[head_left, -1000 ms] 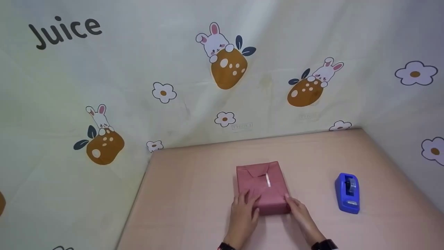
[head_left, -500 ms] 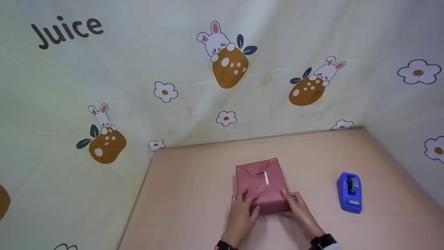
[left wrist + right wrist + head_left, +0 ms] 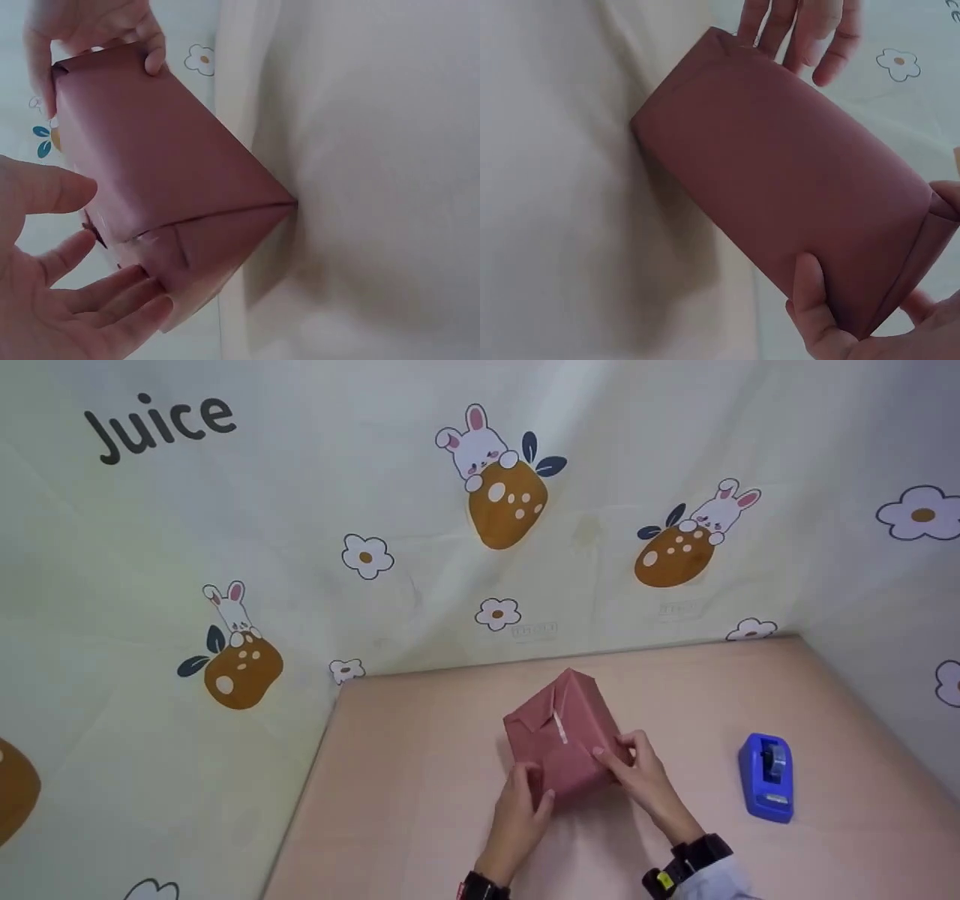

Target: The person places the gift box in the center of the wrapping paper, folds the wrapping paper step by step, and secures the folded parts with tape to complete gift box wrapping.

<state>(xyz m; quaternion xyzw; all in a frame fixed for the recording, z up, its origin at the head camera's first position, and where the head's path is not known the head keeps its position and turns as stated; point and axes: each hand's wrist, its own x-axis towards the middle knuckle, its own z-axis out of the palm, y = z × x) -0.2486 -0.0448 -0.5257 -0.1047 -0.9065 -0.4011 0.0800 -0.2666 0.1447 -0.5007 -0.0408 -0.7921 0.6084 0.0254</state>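
Observation:
A box wrapped in dusty-pink paper (image 3: pixel 541 754) is tilted over the table, one lower corner down at the surface in the left wrist view. On its upper face are a folded flap and a short strip of clear tape (image 3: pixel 560 727). My right hand (image 3: pixel 646 780) grips the right end, thumb on one face and fingers round the other. At the left end, my left hand (image 3: pixel 516 819) has loosely bent fingers against the paper; its thumb stands apart from them. Seen from the left wrist, a folded seam crosses the end near those fingertips (image 3: pixel 159 307).
A blue tape dispenser (image 3: pixel 756 795) with a roll in it stands to the right of the box. The table (image 3: pixel 412 750) has a pale pinkish cover. Behind and beside it hangs a printed cloth (image 3: pixel 420 480) with rabbits, fruit and flowers.
The box lay flat on the table; now it is tilted and turned, its right side raised. My right hand has moved up with it, while the left has shifted only slightly along the left side.

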